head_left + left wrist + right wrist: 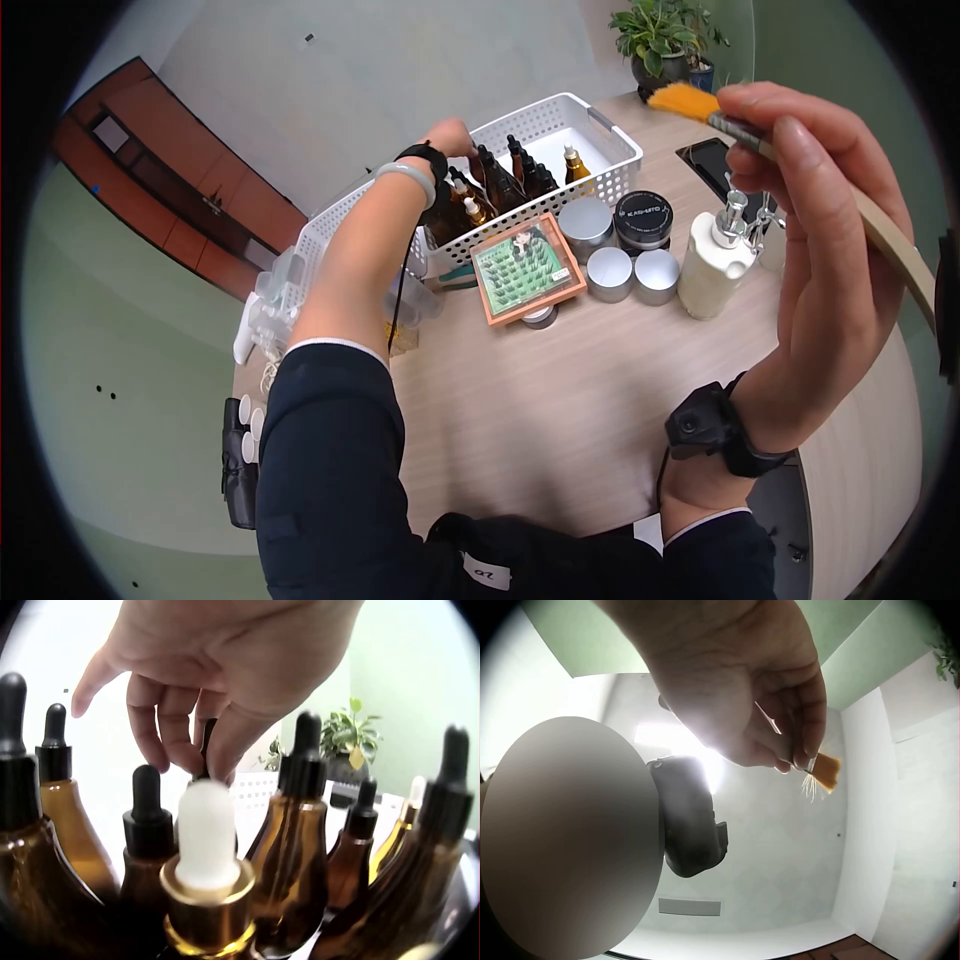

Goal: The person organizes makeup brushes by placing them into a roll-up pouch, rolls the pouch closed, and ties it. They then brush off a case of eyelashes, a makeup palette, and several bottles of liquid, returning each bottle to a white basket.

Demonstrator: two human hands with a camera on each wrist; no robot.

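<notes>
My right hand (835, 210) is raised at the right of the head view and pinches a flat brush (683, 101) with orange bristles, a metal ferrule and a long pale handle. The bristles (826, 772) also show beyond the fingertips in the right wrist view. My left hand (452, 137) reaches into a white perforated basket (540, 112). Its thumb and fingers pinch the black rubber top of a dropper bottle (208, 735), whose body is mostly hidden. Around it stand several amber dropper bottles (292, 862), most with black tops. A white-topped one (208, 832) with a gold collar is nearest the camera.
Before the basket lie a wood-framed green box (525, 268), several round tins (610, 272) and a black-lidded jar (643, 220). A white pump bottle (715, 262) stands below my right hand. Behind are a phone (710, 165) and a potted plant (655, 40). Clear plastic containers (275, 300) sit left.
</notes>
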